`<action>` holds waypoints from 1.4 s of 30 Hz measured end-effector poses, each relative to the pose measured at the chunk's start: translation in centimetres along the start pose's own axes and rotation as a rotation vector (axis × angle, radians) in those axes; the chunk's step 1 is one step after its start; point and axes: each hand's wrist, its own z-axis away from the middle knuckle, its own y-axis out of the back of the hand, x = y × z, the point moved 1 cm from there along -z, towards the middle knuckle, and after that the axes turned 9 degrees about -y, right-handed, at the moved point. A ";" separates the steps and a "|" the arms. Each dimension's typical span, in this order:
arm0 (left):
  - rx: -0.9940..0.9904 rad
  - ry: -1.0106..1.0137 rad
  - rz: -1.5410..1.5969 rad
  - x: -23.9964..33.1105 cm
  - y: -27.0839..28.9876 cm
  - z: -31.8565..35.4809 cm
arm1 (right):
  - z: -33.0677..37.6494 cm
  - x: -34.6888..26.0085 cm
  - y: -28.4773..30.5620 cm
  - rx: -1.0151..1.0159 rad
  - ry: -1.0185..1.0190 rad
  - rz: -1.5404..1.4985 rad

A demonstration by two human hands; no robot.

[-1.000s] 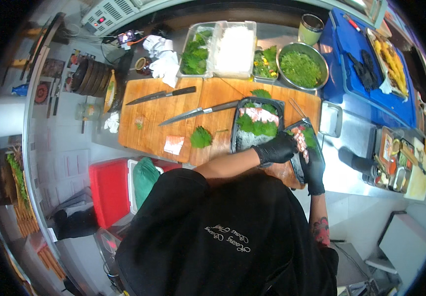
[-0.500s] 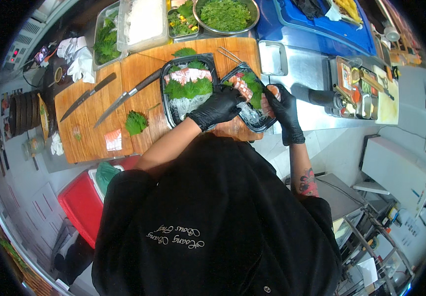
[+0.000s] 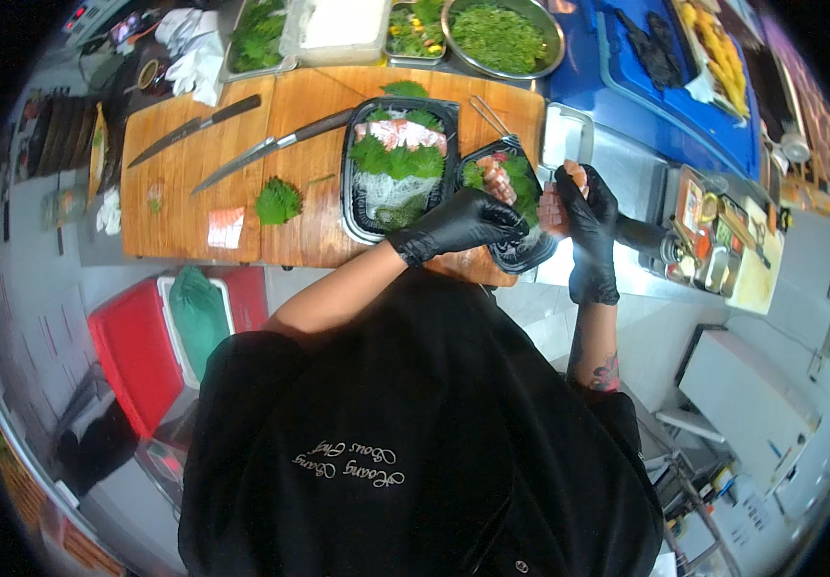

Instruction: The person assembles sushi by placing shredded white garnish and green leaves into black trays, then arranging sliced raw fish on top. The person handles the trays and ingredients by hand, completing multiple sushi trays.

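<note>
At eight o'clock of the small black tray, bunches left hand, cannot tell whether on anything; at three, grips pink fish slices in curled right hand; apparently arranging, next probably calls for gentle lowering by green leaves, towards one o'clock

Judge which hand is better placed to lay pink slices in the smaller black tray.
Probably the right hand: it holds pink slices at the right side of the smaller black tray. The left hand covers the tray's near left edge, with no slice visible in it.
</note>
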 end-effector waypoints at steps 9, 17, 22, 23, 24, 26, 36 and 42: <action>0.037 -0.116 -1.015 11.9 -2.1 6.0 | 0.6 -2.8 -3.3 -0.075 0.313 0.410; 0.224 0.070 -0.824 19.7 12.9 21.2 | 2.9 -2.3 -23.2 -0.355 0.413 0.742; 0.727 0.024 -0.842 20.8 23.0 37.5 | 2.7 3.4 -42.0 -0.712 0.632 0.771; 0.713 0.070 -0.947 20.8 24.8 40.7 | 2.0 5.3 -45.8 -0.777 0.631 0.821; 0.766 0.162 -0.880 20.9 25.8 43.4 | 1.9 6.7 -49.3 -0.846 0.644 0.814; 0.834 0.300 -0.819 20.7 26.9 47.3 | 0.8 10.6 -55.5 -0.919 0.717 0.757; 0.948 0.151 -0.786 12.8 29.4 51.3 | 0.2 13.8 -62.8 -1.051 0.611 1.240; 0.979 0.097 -0.862 12.3 30.8 48.8 | -0.6 13.0 -62.8 -0.920 0.680 1.150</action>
